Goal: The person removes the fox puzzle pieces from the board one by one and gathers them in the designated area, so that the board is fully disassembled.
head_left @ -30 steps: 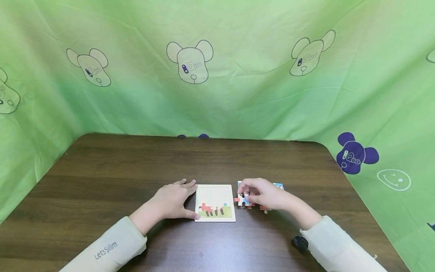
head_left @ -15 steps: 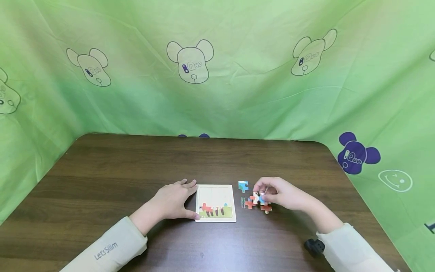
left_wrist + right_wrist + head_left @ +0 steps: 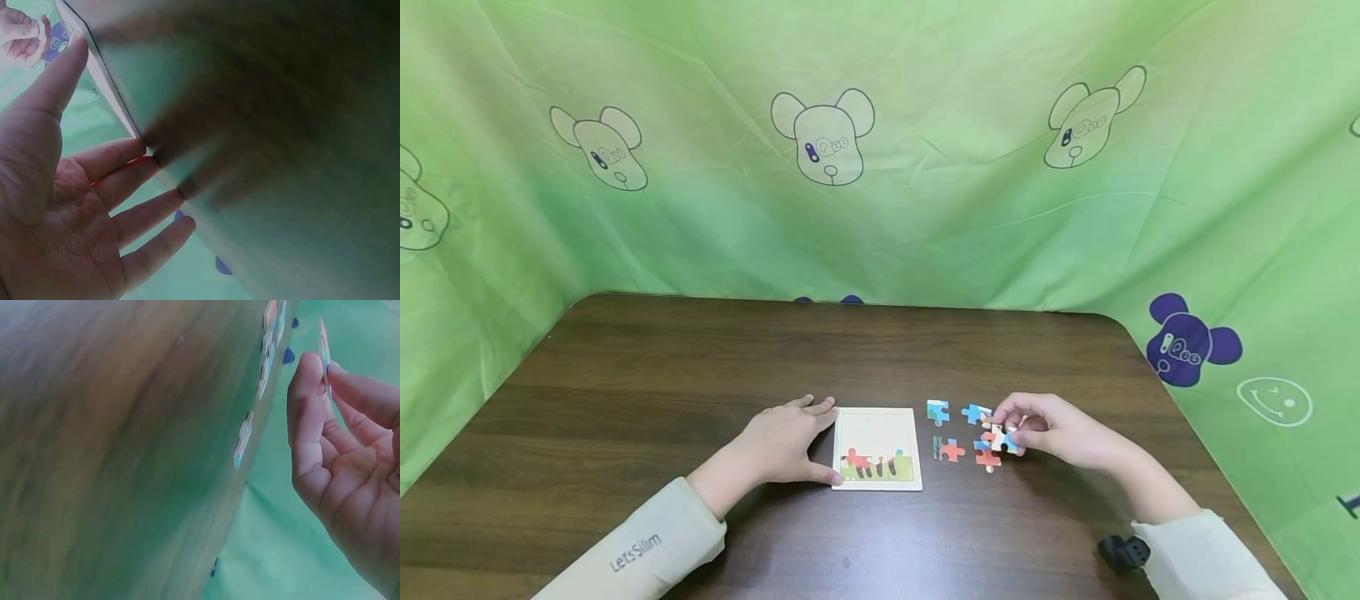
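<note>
In the head view, a white puzzle board (image 3: 877,429) lies flat, its lower part filled with a red and green picture. My left hand (image 3: 790,443) rests at the board's left edge, fingers straight and spread; its fingertips also meet the table in the left wrist view. Off to the right, my right hand (image 3: 1056,429) pinches a puzzle piece (image 3: 1002,440) coloured white, blue and red between thumb and finger. In the right wrist view that puzzle piece (image 3: 324,350) stands on edge, raised off the table. It partly covers a red and blue piece (image 3: 987,457) below.
Other loose pieces lie right of the board: a blue one (image 3: 937,411), a red one (image 3: 951,450) and a blue and white one (image 3: 975,414). The brown table (image 3: 737,358) ends against a green printed curtain (image 3: 880,242).
My right hand has moved right, away from the board, carrying the pinched puzzle piece and uncovering the loose pieces. The left hand and board have stayed in place.
</note>
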A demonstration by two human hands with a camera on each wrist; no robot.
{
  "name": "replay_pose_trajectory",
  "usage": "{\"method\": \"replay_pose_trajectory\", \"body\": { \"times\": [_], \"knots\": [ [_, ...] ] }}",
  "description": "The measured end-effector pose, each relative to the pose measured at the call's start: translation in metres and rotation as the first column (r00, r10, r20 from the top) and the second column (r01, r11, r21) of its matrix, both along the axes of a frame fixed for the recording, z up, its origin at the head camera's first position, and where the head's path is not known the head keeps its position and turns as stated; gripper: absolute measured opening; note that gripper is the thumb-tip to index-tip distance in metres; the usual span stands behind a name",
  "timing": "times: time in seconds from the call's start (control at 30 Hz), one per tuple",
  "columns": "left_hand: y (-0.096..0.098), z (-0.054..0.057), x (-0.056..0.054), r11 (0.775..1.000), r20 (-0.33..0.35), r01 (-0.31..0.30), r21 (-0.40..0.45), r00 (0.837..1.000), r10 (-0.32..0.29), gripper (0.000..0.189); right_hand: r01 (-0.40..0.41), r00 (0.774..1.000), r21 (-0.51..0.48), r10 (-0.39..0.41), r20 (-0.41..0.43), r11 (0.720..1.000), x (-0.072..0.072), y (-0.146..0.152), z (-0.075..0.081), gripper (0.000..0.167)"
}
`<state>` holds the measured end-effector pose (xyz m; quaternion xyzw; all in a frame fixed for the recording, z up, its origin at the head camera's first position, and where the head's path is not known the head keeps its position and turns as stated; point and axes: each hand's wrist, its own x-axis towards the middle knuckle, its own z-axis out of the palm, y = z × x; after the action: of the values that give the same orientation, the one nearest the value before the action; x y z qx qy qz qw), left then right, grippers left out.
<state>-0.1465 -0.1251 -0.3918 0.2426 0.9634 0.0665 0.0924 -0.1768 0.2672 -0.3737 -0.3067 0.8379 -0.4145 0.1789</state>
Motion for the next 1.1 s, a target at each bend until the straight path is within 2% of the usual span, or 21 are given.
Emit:
{"method": "replay_pose_trajectory", "body": {
  "times": [0.2,0.47,0.7,0.9,1.1],
  "knots": [
    [0.000,-0.002,-0.001,1.000,-0.001,0.001,0.001,1.000,-0.001,0.093,-0.003,1.000,-0.015,0.003,0.025,1.000,0.001,0.015,-0.001,0.018],
    [-0.001,-0.002,0.000,1.000,0.002,0.004,0.002,1.000,-0.004,0.093,-0.049,0.997,-0.025,0.051,0.056,0.998,0.000,0.025,-0.006,0.020],
    [-0.001,-0.002,0.000,1.000,0.002,0.004,0.005,1.000,-0.004,0.093,-0.068,0.997,-0.007,0.068,0.034,0.998,-0.001,0.030,-0.008,0.021],
    [-0.001,-0.003,-0.001,1.000,-0.004,0.006,0.007,1.000,-0.006,0.094,-0.065,0.997,0.009,0.065,0.046,0.998,-0.003,0.033,-0.013,0.024],
    [0.000,-0.003,-0.001,1.000,-0.002,0.002,0.006,1.000,-0.002,0.093,-0.044,0.999,0.053,0.044,-0.002,0.998,-0.004,0.034,-0.018,0.024]
  ]
}}
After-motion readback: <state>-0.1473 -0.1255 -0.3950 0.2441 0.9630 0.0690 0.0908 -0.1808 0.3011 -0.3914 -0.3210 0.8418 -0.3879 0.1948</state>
